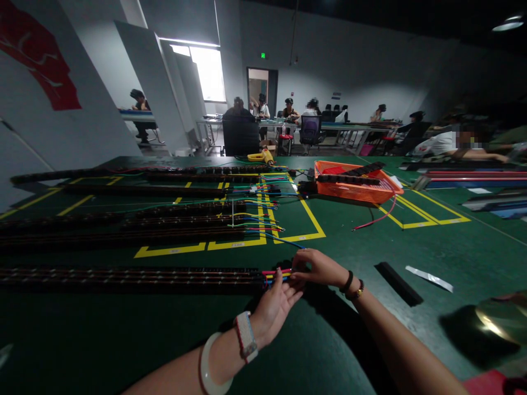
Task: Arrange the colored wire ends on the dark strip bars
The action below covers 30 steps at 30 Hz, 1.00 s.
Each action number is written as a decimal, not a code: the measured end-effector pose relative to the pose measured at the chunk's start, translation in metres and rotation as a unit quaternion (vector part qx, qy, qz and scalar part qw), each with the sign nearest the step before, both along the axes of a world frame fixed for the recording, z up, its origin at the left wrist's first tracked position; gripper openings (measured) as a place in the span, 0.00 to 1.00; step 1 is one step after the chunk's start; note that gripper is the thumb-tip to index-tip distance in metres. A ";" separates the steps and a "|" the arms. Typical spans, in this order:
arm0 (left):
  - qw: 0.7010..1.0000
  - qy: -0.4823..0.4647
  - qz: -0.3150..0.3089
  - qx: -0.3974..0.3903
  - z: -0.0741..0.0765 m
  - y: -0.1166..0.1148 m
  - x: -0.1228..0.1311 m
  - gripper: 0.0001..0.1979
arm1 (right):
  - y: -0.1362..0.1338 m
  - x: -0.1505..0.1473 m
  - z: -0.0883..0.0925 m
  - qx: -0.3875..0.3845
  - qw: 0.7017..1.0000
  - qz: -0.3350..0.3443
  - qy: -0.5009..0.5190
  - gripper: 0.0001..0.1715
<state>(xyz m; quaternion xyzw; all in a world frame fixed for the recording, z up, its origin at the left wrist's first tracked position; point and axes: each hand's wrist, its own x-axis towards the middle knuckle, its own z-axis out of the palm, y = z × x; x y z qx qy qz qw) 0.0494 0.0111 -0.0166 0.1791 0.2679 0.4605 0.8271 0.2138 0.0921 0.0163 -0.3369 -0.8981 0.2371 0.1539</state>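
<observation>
A long black cable chain [135, 278] lies across the near part of the green table, with brown cables along it. Red, yellow and blue wires [276, 274] come out of its right end. My left hand [276, 310], wearing a watch band and a pale bangle, holds these wires between its thumb and fingers, palm turned up. Over the same wire ends, my right hand [319, 267] is closed in a pinch, with beaded bracelets on the wrist. Its fingertips partly cover the wire tips.
More cable chains [185, 236] with loose wire ends lie beyond. An orange basket [358, 189] holds chain pieces. A yellow heat gun [261, 157] lies at the back. At right are a black strip [398, 283], a silvery strip [429, 278] and a shiny round object [504, 315]. Several people sit farther away.
</observation>
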 end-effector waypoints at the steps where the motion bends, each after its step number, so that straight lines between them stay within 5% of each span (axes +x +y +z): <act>1: 1.000 0.000 0.003 0.000 0.001 0.000 0.000 0.26 | 0.000 0.000 0.000 0.011 1.000 0.009 -0.005 0.14; 6: 1.000 -0.001 0.025 -0.005 0.000 -0.001 0.001 0.22 | -0.005 -0.004 0.006 0.099 0.992 0.055 -0.050 0.12; 12: 1.000 -0.008 0.022 -0.001 0.000 0.000 0.001 0.22 | -0.010 -0.005 0.011 0.192 0.978 0.017 -0.074 0.12; 16: 1.000 0.004 0.011 -0.007 0.004 0.000 0.001 0.23 | -0.006 -0.002 0.008 0.108 0.991 -0.042 -0.060 0.19; 22: 1.000 0.005 0.003 -0.005 0.004 0.000 0.000 0.24 | 0.002 0.000 -0.002 -0.117 0.993 -0.025 0.004 0.24; 30: 0.999 0.027 0.030 -0.025 0.002 -0.001 0.003 0.21 | 0.010 -0.015 -0.027 -0.120 0.968 -0.156 0.157 0.24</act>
